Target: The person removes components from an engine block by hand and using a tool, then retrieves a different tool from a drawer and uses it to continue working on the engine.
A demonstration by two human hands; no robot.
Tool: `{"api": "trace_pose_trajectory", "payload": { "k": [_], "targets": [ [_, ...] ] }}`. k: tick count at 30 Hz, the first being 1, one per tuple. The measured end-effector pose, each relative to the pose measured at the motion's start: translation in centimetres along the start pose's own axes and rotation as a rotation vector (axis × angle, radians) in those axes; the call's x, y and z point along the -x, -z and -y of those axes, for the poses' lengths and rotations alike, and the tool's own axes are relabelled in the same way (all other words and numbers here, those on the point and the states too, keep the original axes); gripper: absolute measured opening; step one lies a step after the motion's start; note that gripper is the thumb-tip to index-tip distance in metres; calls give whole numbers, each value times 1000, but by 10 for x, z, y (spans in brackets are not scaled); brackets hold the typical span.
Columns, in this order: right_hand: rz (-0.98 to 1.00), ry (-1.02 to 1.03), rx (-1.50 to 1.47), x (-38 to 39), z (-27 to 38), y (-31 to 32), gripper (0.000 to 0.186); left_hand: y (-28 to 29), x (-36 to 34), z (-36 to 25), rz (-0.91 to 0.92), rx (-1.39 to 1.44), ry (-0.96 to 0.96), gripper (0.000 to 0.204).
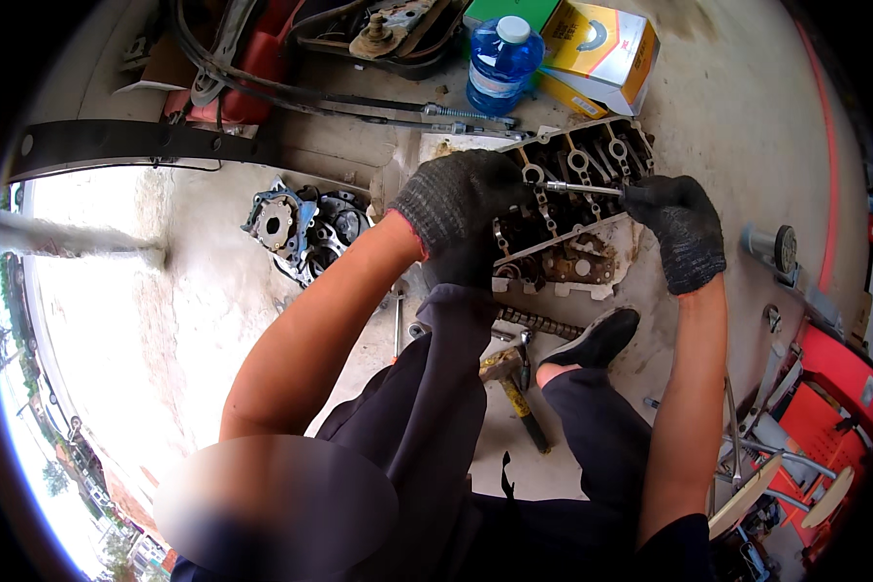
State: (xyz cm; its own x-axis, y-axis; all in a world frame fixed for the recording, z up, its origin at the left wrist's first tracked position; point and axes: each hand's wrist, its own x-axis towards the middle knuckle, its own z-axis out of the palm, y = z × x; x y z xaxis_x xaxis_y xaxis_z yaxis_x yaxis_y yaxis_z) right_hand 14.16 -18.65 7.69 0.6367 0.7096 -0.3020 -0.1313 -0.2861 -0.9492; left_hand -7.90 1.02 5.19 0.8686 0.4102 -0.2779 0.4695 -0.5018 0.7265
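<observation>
A greasy engine cylinder head [592, 238] lies on the concrete floor in front of me, its valve gear facing up. My left hand [461, 209], in a dark knit glove, rests on its left end and presses down on it. My right hand [684, 233], also gloved, grips the handle of a slim metal tool [582, 188] whose shaft lies across the top of the cylinder head, tip near my left hand. My knee and dark trousers hide the near edge of the part.
A hammer [514, 383] and a chain [543, 323] lie by my black shoe [601, 338]. A metal pump housing [301, 228] sits left. A blue liquid bottle [501, 60] and yellow box [606, 48] stand behind. Red tool stand [834, 388] at right.
</observation>
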Motion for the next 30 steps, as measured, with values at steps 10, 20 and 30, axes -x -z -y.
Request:
{"api": "trace_pose_trajectory", "payload": {
  "k": [10,20,30],
  "targets": [
    [2,-14,-574,-4,-41,46,21,12,18,28,-299,-180,-377,18],
    [-78,0,-147,23,-75,30,21,155,-32,160,-449,-813,347,35],
    [-63,-94,-268,29,-70,3,11,222,-106,169,-306,-694,470,36]
  ]
}}
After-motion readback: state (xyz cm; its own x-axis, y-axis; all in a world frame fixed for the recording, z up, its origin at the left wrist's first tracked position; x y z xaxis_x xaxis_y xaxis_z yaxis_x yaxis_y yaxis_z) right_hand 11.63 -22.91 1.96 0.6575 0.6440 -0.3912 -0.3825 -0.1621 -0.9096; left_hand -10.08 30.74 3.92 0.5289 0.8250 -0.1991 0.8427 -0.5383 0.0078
